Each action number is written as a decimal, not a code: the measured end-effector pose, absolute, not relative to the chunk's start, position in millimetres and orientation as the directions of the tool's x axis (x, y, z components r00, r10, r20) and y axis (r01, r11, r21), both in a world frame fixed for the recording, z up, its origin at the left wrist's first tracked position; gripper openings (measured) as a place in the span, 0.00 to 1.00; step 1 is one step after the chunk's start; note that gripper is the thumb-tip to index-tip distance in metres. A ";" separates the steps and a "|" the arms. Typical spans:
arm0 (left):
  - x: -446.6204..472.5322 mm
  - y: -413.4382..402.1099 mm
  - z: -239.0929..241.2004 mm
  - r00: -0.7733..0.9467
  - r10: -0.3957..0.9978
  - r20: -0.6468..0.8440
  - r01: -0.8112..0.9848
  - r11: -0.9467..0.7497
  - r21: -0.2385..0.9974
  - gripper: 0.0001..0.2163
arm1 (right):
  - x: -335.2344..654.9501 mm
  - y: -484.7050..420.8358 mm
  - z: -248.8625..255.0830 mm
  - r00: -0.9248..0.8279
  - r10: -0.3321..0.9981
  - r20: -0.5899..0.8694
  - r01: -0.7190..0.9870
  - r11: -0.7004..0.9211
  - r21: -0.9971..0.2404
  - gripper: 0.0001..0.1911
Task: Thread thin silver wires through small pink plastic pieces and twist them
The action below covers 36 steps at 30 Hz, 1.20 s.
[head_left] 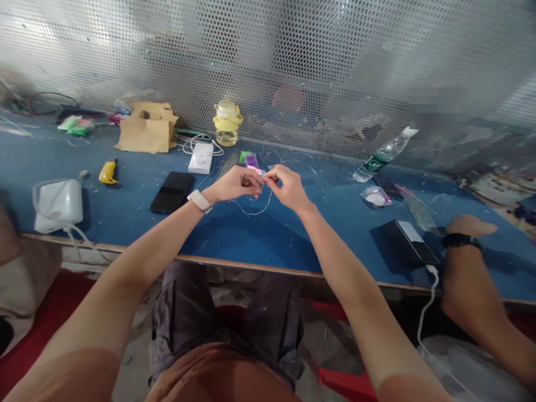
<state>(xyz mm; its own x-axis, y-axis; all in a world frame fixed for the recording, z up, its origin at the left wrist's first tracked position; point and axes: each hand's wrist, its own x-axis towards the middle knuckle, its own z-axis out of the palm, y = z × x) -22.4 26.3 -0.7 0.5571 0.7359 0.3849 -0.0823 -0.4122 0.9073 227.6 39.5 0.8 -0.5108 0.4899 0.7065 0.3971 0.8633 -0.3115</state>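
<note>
A thin, pale string (253,214) that looks beaded droops in a loop below my hands, just above or on the blue tabletop; which I cannot tell. My left hand (239,183), with a white band on the wrist, has its fingers bent and brought together at the string. Right against those fingertips, my right hand (288,186) pinches the string between thumb and forefinger. The exact spot where the fingertips meet is too small to make out. Just behind them lie small purple (251,159) and green packets (244,156), partly covered by my hands.
A black phone (172,191) and white power bank (201,158) lie left, near a yellow-lidded bottle (226,124) and yellow cutter (109,172). Rightward are a water bottle (383,156), a black box-like device (408,244) with a cable, and another person's hand (469,226). Perforated metal stands behind.
</note>
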 end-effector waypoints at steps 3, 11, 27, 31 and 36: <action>-24.8 29.3 -4.9 0.620 0.696 0.363 -0.044 -0.431 0.901 0.09 | 224.5 38.2 -1.8 -0.546 0.447 0.709 0.356 0.890 -0.286 0.09; -23.0 25.1 -7.5 0.612 0.709 0.351 0.160 -0.546 0.823 0.11 | 219.9 36.1 -6.2 -0.553 0.496 0.669 0.380 0.865 -0.327 0.09; -23.2 23.2 -4.4 0.639 0.705 0.308 0.260 -0.575 0.776 0.08 | 216.5 36.8 -8.5 -0.568 0.470 0.675 0.335 0.882 -0.332 0.08; -20.4 19.0 -1.6 0.566 0.765 0.308 0.275 -0.527 0.804 0.14 | 219.7 40.2 -10.0 -0.551 0.470 0.690 0.358 0.880 -0.313 0.07; -20.6 19.0 -4.1 0.515 0.775 0.365 0.263 -0.549 0.793 0.16 | 222.3 41.2 -8.2 -0.568 0.434 0.699 0.369 0.894 -0.255 0.07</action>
